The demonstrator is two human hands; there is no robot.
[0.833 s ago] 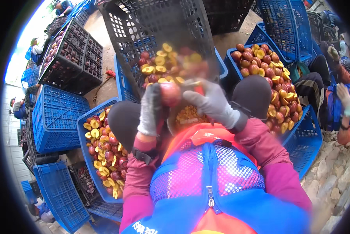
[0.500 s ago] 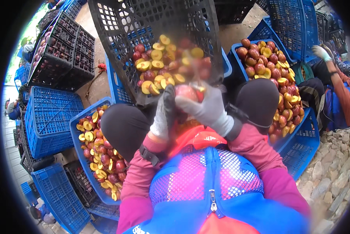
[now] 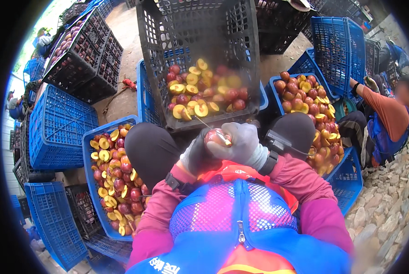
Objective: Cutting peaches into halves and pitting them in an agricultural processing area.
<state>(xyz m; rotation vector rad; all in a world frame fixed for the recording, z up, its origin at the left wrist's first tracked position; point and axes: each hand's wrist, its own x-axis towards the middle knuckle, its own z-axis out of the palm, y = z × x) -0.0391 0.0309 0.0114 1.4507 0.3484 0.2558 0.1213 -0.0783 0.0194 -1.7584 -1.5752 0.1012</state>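
Observation:
A red plum (image 3: 213, 136) is held between my gloved hands, in front of the tilted black crate. My left hand (image 3: 199, 154) is closed around it from the left and below. My right hand (image 3: 243, 141), in a grey glove, is closed against the plum's right side on a small knife, whose thin blade (image 3: 203, 122) sticks out past the fruit toward the crate; its handle is mostly hidden. Just beyond, the black crate (image 3: 200, 43) holds whole and halved plums (image 3: 203, 91) with yellow flesh.
Blue crates of cut plums stand beside my left knee (image 3: 89, 171) and right knee (image 3: 273, 91). Stacked blue (image 3: 63, 128) and black crates (image 3: 83, 57) rise at the left. At the right a co-worker in an orange sleeve (image 3: 381, 112) sits by stony ground (image 3: 387, 201).
My view has shifted slightly. My right hand has turned over the plum, and the blade now shows beyond it. At the right, the co-worker's arm has moved.

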